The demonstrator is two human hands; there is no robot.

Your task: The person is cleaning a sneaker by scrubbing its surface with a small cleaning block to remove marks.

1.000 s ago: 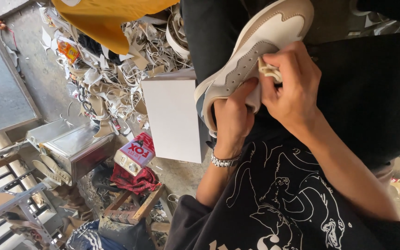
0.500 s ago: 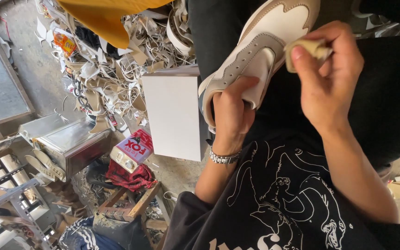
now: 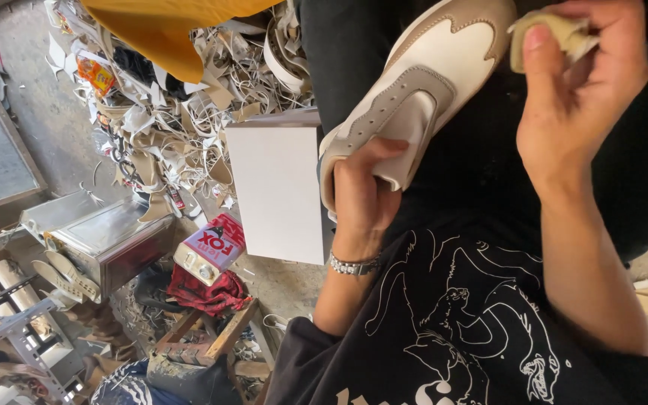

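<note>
A worker's left hand [image 3: 365, 191] grips a white-and-tan shoe [image 3: 421, 82] at its heel end, steadying it on the lap, while the right hand [image 3: 579, 90] pinches a small tan pad [image 3: 545, 34] just beside the toe. The shoe looks light and fairly stiff, its smooth upper likely scuff-prone; the heel seems the safest hold.

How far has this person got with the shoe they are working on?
Looks done: the shoe has its white and tan upper stitched together, and the panels in view look clean. In hand: the left hand grips its heel end on the lap, while the right hand pinches a small yellowish pad, held just off the toe. Left: I cannot tell; its far side and sole are hidden.
</note>
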